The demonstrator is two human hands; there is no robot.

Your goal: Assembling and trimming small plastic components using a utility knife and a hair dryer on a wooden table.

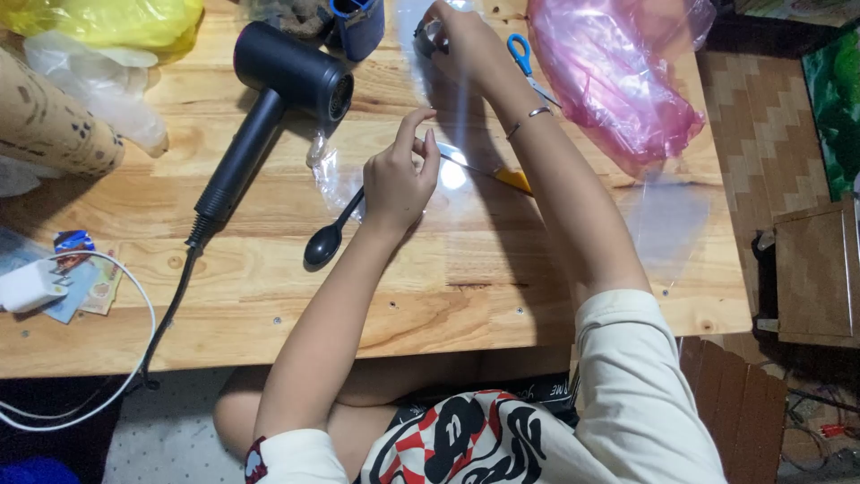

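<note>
We are pinching clear film (448,134) flat mid-frame, left hand (399,179) closed on it; right hand (461,40) gripping top edge | scissors (524,58) lying untouched; film uncut

A matte black plastic hair dryer (287,85) and glossy black spoon (327,237) lie on the pale honey-toned wooden tabletop (269,287), beside a translucent pink plastic bag (609,81), blue-handled scissors (520,49) and a yellow plastic bag (107,20).

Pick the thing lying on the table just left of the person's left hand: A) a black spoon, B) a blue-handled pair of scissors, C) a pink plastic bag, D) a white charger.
A: the black spoon lies on the wooden table right beside the left hand, its bowl toward the person.
</note>
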